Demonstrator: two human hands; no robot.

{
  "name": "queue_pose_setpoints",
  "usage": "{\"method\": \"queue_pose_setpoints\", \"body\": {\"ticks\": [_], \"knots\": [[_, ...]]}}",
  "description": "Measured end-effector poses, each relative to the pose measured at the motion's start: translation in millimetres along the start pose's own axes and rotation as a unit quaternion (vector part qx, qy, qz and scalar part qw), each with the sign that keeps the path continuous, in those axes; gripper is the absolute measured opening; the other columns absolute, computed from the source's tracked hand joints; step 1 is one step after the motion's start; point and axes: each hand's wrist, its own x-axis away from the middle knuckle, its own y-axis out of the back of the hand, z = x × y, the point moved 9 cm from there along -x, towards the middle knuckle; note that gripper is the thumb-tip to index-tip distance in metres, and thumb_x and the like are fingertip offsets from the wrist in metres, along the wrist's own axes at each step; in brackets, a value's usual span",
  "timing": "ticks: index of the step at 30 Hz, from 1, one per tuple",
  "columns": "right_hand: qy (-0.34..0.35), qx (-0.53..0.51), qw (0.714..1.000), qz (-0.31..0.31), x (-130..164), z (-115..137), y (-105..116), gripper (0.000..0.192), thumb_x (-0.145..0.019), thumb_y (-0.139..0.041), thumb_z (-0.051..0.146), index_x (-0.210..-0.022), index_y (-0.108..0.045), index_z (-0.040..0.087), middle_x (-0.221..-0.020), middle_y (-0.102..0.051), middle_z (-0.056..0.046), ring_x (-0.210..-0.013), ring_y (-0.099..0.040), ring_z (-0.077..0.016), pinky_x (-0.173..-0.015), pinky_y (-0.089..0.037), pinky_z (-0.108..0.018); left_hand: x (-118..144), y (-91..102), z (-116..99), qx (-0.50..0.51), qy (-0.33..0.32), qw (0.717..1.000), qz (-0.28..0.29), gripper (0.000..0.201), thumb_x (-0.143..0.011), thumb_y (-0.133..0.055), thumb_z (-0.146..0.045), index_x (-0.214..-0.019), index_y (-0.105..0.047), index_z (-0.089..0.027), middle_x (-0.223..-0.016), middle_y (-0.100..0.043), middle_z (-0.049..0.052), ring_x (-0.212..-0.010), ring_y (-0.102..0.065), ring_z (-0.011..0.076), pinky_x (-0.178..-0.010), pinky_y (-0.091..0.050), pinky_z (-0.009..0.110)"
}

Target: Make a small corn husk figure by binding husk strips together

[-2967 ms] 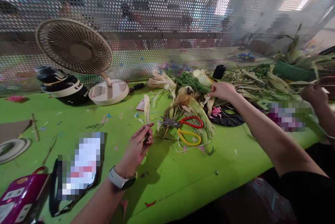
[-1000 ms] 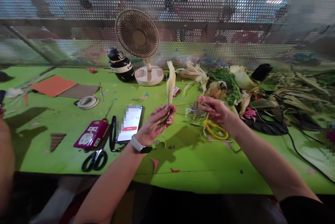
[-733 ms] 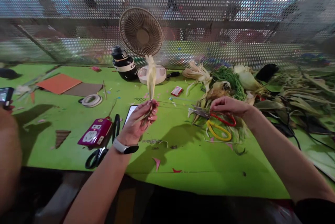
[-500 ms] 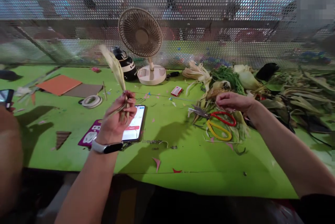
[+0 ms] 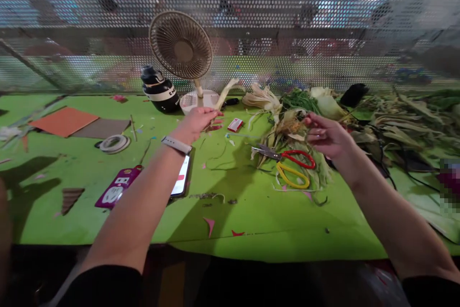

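I have the left hand (image 5: 199, 121) stretched out over the green surface (image 5: 251, 211), its grip pinched together on the lower end of a pale corn husk strip (image 5: 225, 93). The strip leans up and to the right from the fingers, and its tip shows against the base of the desk fan (image 5: 181, 51) at the back. A white watch (image 5: 176, 144) sits on that wrist, and under the forearm a phone (image 5: 180, 183) lies flat on the surface beside a purple power strip (image 5: 117, 192).

My right hand (image 5: 325, 135) hovers just above the pile of corn husks (image 5: 287, 127), fingers curled loosely and apart; I cannot tell whether they hold anything. Just below it lie scissors (image 5: 291, 165) with one red and one yellow handle loop, resting against the husks.

Near the fan stands a black and white bottle (image 5: 158, 89). A small red box (image 5: 235, 125) lies just right of the left hand. Farther left are a roll of tape (image 5: 113, 143) and an orange sheet (image 5: 63, 121). A perforated metal screen (image 5: 251, 19) runs along the back.
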Motion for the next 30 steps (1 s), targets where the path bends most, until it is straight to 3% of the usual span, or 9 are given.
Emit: {"method": "queue_pose_setpoints", "body": {"ticks": [4, 6, 9, 15, 19, 23, 30], "knots": [[-0.022, -0.029, 0.999, -0.040, 9, -28, -13, 0.012, -0.085, -0.056, 0.017, -0.073, -0.054, 0.018, -0.085, -0.072, 0.000, -0.038, -0.043, -0.0009, -0.033, -0.038, -0.011, 17, -5.6, 9, -0.032, -0.054, 0.997, -0.052, 0.008, -0.079, -0.061, -0.014, -0.077, -0.068, -0.011, -0.092, -0.067, 0.009, -0.077, -0.061, 0.0124, -0.062, -0.051, 0.022], [-0.048, -0.039, 0.997, -0.043, 12, -46, -22, 0.015, -0.088, -0.051, 0.016, -0.074, -0.054, 0.017, -0.088, -0.072, -0.003, -0.040, -0.047, -0.0018, -0.035, -0.041, -0.011, 39, -20.1, 22, -0.015, -0.054, 0.998, -0.023, 0.011, -0.081, -0.061, -0.018, -0.084, -0.069, -0.012, -0.096, -0.067, 0.009, -0.078, -0.063, 0.0132, -0.061, -0.052, 0.022], [-0.075, -0.053, 0.996, -0.014, 12, -66, -39, 0.014, -0.089, -0.050, 0.015, -0.076, -0.056, 0.017, -0.085, -0.072, -0.003, -0.047, -0.055, -0.0046, -0.041, -0.048, -0.013, 67, -40.2, 46, 0.050, 0.005, 0.998, 0.025, 0.014, -0.080, -0.062, -0.022, -0.088, -0.070, -0.013, -0.101, -0.068, 0.009, -0.078, -0.066, 0.0137, -0.058, -0.051, 0.020], [-0.028, -0.102, 0.994, 0.016, 5, -65, -45, 0.011, -0.082, -0.060, 0.016, -0.074, -0.053, 0.019, -0.061, -0.061, 0.005, -0.048, -0.053, -0.0045, -0.044, -0.047, -0.012, 71, -16.7, 50, 0.070, 0.016, 0.997, -0.025, 0.010, -0.081, -0.062, -0.018, -0.085, -0.069, -0.012, -0.097, -0.071, 0.008, -0.071, -0.068, 0.0112, -0.054, -0.049, 0.017], [-0.056, -0.134, 0.989, 0.028, 4, -81, -57, 0.010, -0.083, -0.057, 0.015, -0.075, -0.054, 0.019, -0.061, -0.060, 0.003, -0.049, -0.054, -0.0060, -0.045, -0.049, -0.014, 76, -46.4, 63, 0.130, 0.084, 0.984, 0.087, 0.012, -0.082, -0.060, -0.015, -0.089, -0.069, -0.011, -0.100, -0.071, 0.011, -0.072, -0.068, 0.0121, -0.052, -0.049, 0.016], [-0.103, -0.167, 0.979, 0.048, 6, -105, -78, 0.010, -0.084, -0.053, 0.014, -0.074, -0.054, 0.018, -0.058, -0.060, 0.003, -0.044, -0.052, -0.0061, -0.045, -0.048, -0.016, 88, -79.2, 89, 0.203, 0.144, 0.961, 0.122, 0.009, -0.083, -0.060, -0.013, -0.083, -0.069, -0.011, -0.096, -0.072, 0.010, -0.072, -0.069, 0.0124, -0.050, -0.048, 0.015], [-0.129, -0.180, 0.974, 0.044, 5, -117, -82, 0.015, -0.086, -0.047, 0.013, -0.073, -0.055, 0.017, -0.055, -0.060, 0.002, -0.042, -0.051, -0.0070, -0.042, -0.046, -0.017, 96, -92.3, 112, 0.208, 0.199, 0.944, 0.162, 0.010, -0.082, -0.061, -0.012, -0.090, -0.067, -0.011, -0.086, -0.073, 0.011, -0.066, -0.069, 0.0137, -0.051, -0.051, 0.018]]}}
